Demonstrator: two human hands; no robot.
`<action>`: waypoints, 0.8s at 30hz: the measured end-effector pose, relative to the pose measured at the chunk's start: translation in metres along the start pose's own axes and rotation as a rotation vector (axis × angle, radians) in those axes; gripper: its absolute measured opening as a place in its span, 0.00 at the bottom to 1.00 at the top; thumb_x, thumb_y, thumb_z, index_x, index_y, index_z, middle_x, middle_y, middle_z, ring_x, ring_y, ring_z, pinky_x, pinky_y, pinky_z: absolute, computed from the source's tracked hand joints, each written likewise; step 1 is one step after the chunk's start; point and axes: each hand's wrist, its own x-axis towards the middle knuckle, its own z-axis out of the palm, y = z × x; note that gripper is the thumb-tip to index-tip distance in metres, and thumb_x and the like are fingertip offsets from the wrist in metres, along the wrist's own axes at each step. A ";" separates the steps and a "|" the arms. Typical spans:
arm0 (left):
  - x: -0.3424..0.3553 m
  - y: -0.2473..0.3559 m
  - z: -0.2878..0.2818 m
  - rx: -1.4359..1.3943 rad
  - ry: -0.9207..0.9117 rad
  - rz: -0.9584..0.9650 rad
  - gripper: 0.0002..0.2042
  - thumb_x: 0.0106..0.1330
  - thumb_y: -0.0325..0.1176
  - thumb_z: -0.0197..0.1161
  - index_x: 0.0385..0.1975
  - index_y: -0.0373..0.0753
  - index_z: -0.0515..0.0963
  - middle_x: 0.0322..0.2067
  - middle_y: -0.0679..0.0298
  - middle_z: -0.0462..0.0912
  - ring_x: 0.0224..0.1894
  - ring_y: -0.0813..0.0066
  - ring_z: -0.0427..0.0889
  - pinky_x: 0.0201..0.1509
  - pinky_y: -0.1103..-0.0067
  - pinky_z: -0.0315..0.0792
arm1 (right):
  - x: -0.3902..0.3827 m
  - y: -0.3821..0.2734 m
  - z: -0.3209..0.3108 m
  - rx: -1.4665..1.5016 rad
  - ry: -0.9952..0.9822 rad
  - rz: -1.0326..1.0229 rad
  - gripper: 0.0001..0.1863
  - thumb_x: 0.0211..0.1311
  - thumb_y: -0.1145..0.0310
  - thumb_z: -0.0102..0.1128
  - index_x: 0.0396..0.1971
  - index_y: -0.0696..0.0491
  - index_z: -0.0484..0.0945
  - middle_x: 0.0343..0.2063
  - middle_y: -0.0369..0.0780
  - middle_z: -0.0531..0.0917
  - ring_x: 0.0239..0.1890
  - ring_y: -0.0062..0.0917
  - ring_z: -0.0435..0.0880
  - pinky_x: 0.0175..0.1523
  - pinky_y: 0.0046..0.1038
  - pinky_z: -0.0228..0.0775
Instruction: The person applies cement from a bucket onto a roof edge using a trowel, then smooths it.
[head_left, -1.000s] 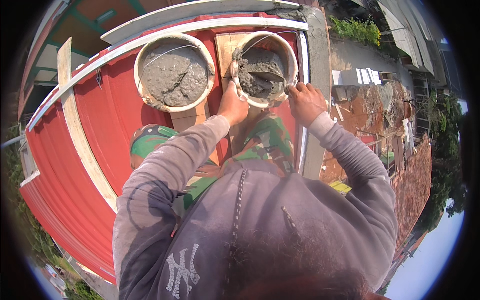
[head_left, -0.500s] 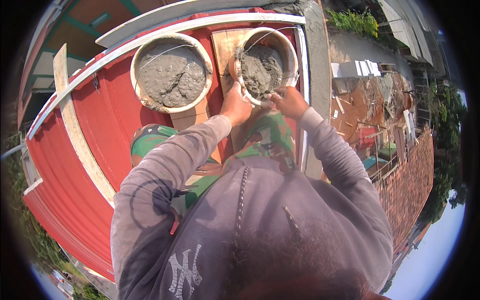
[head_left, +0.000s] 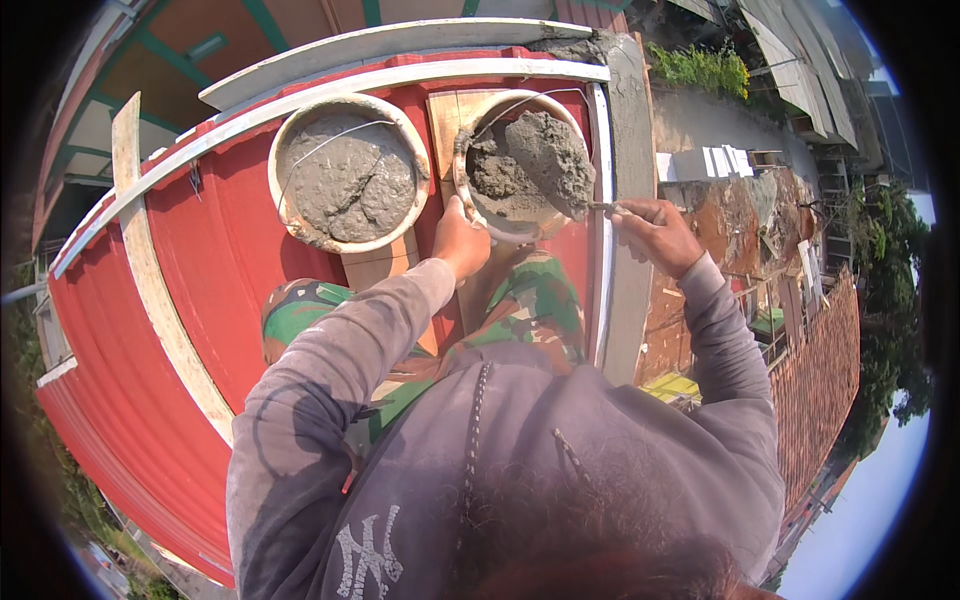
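My right hand is closed around the handle of a trowel, out to the right of a pale bucket. A thick heap of grey mortar covers the trowel blade, which hangs over the bucket's right side. More mortar lies inside the bucket, deepest at the left. On the near left rim of this bucket, my left hand keeps a grip, its fingers partly hidden. The bucket's thin wire handle rests toward the far rim. Beside it at the left stands a second bucket, nearly full of smoother, wetter mortar.
Both buckets stand on wooden boards over red corrugated roofing. A pale strip borders the far side. A mortar-topped wall runs along the right, with a drop to a cluttered yard beyond. A plank lies at the left.
My right hand has swung right and away from the bucket rim, bringing up the loaded trowel. My left hand stays at the rim, and the bucket leans slightly differently.
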 end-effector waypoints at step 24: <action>0.012 -0.011 0.003 0.020 0.038 0.045 0.16 0.74 0.21 0.55 0.59 0.30 0.71 0.47 0.48 0.85 0.46 0.59 0.88 0.48 0.69 0.81 | 0.300 -0.028 -0.058 -1.089 0.774 -0.338 0.23 0.69 0.54 0.66 0.63 0.32 0.86 0.59 0.37 0.86 0.63 0.37 0.85 0.67 0.40 0.77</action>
